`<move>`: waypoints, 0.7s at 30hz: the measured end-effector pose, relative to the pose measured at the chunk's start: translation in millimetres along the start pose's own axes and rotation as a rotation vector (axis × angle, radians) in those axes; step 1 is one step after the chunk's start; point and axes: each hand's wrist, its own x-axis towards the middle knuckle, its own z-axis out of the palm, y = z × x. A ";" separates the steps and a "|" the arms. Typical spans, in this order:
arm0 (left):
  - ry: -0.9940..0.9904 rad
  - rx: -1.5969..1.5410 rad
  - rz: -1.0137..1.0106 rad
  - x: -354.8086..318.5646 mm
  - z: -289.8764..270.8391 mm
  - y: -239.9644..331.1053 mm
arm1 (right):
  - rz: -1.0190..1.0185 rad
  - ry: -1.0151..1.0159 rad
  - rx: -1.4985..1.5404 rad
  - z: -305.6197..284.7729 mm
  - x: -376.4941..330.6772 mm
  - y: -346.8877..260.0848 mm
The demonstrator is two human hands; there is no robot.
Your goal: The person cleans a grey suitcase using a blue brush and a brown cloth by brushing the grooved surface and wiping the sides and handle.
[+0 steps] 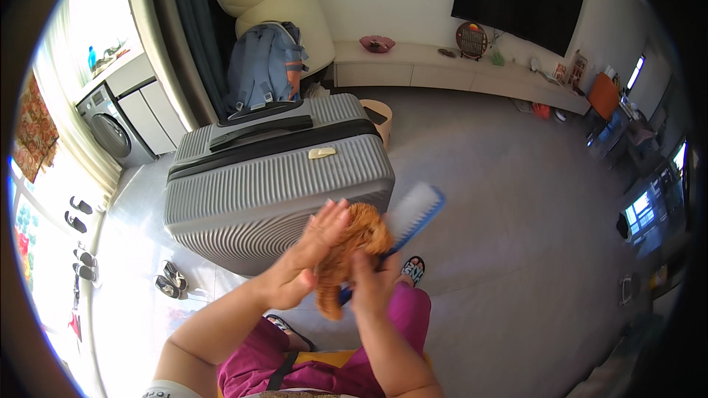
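Note:
A small brown fluffy toy [352, 248] is held up in front of me, over my lap. My left hand [304, 258] presses flat against its left side, fingers stretched upward. My right hand [372, 280] grips the handle of a blue brush with white bristles [413, 215], and the brush head sticks out up and to the right behind the toy. The lower end of the handle shows blue under the toy. I cannot tell whether the right hand also holds the toy.
A grey ribbed suitcase [273, 184] lies on the floor just ahead, a blue backpack [264, 66] behind it against a cream chair. Shoes [171, 280] lie at left near a washing machine [110, 129]. A low white cabinet [442, 70] and dark screen stand at the far wall.

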 end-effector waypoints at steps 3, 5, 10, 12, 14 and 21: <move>0.235 0.825 0.019 -7.8 -51.4 -8.7 | -0.252 0.224 -0.313 -22.5 41.7 -26.9; 0.417 1.149 -0.336 -8.1 -72.8 -25.0 | -0.353 0.289 -0.473 -30.7 73.6 -21.9; 0.282 1.281 -0.694 -13.5 -88.0 -41.3 | -0.481 0.155 -0.858 -7.1 83.6 22.6; 0.272 1.277 -0.687 -13.8 -90.1 -42.0 | -0.576 0.013 -0.954 18.7 62.4 32.6; 0.245 1.271 -0.693 -18.0 -92.7 -39.9 | -0.649 -0.156 -1.015 37.3 36.0 51.6; 0.303 1.269 -0.532 -50.8 -104.2 -23.3 | -0.557 -0.221 -0.616 59.2 11.2 12.1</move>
